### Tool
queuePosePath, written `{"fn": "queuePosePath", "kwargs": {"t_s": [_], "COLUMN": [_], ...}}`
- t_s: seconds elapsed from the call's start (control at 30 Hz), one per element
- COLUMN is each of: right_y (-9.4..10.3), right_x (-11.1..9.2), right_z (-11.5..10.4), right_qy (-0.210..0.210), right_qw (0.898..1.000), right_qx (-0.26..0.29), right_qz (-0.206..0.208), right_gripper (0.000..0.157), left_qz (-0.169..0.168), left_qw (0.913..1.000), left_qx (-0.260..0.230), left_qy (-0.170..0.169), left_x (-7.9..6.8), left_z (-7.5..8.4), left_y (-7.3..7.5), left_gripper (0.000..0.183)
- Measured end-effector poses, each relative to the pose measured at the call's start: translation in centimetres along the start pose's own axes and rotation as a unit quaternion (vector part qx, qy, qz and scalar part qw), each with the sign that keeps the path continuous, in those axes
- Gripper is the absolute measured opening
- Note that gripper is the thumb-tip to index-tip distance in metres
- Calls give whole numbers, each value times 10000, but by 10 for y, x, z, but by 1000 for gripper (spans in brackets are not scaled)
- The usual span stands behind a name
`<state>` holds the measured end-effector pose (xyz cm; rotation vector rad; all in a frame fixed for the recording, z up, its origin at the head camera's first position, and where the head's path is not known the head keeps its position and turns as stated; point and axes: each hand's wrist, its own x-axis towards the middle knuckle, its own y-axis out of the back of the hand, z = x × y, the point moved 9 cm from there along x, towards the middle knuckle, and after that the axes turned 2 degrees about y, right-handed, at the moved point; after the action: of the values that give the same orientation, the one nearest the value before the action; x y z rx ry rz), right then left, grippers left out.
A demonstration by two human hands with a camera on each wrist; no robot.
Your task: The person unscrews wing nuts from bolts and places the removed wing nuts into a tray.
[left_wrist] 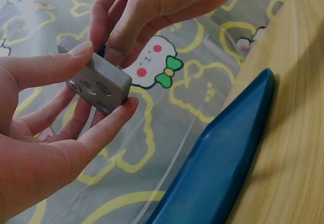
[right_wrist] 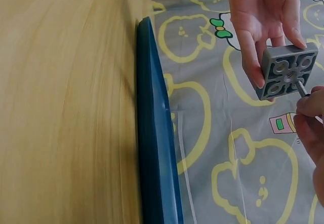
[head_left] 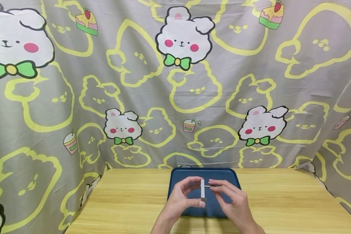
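- My left grip (head_left: 181, 196) pinches a grey square block (right_wrist: 278, 60) by its edges, thumb on one edge, fingertips on the opposite one.
- My right grip (head_left: 233, 197) pinches a thin metal screw (right_wrist: 301, 87) between thumb and fingers; dark bit at the held end.
- Screw is silvery and threaded on its showing part, aimed at the block's ribbed face — tip right by the centre hole; can't tell if it's inside.
- Block sits upright between my two grips, held up in the air, over the tray as the head view has it.
- Ribbed face has round rings near the corners plus the centre hole; it's turned toward my right grip.
- Other face, per left wrist view, shows round holes — something shiny in one, too small to name.
- Blue tray (head_left: 210, 210) with raised rim lies flat on the wood-grain worktop (head_left: 128, 198), below both grips.
- Grey fabric (head_left: 152, 97) hangs behind and at both sides; white rabbit heads, green bows, yellow outlines printed on it.
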<state>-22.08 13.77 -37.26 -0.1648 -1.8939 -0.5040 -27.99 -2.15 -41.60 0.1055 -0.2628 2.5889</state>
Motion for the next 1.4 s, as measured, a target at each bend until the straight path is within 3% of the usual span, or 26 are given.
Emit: {"fn": "queuePosePath", "kwargs": {"t_s": [0.13, 0.3, 0.4, 0.5, 0.67, 0.8, 0.87, 1.1, 1.4], "right_y": [0, -3, -4, -5, -12, -16, -17, -19, -19], "right_x": [2, 2, -2, -9, -27, -37, -40, -42, -43], "right_z": [3, 14, 25, 40, 59, 66, 68, 68, 67], "right_qy": [-213, -996, -1825, -2884, -4474, -5105, -5251, -5360, -5323], "right_qw": [9993, 9906, 9755, 9466, 8728, 8257, 8124, 7946, 7873], "right_qx": [250, 799, 1123, 1390, 1915, 2368, 2494, 2748, 2988], "right_qz": [-186, -498, -491, -386, -367, -394, -458, -765, -865], "right_gripper": [7, 38, 33, 21, 28, 38, 41, 44, 40], "left_qz": [54, 179, 222, 256, 315, 281, 250, 198, 174], "left_qw": [10000, 9997, 9996, 9994, 9984, 9985, 9986, 9981, 9980], "left_qx": [39, 136, 170, 247, 471, 472, 464, 566, 579], "left_qy": [-8, -18, -37, -52, -78, -74, -92, -155, -156], "left_x": [1, 2, 1, 0, -2, -2, -2, -2, -1], "left_z": [-1, -2, -2, -1, 2, 2, 2, 3, 2], "left_y": [2, 5, 5, 3, 0, -2, -3, -5, -6], "left_gripper": [61, 60, 60, 60, 60, 62, 62, 61, 61]}}
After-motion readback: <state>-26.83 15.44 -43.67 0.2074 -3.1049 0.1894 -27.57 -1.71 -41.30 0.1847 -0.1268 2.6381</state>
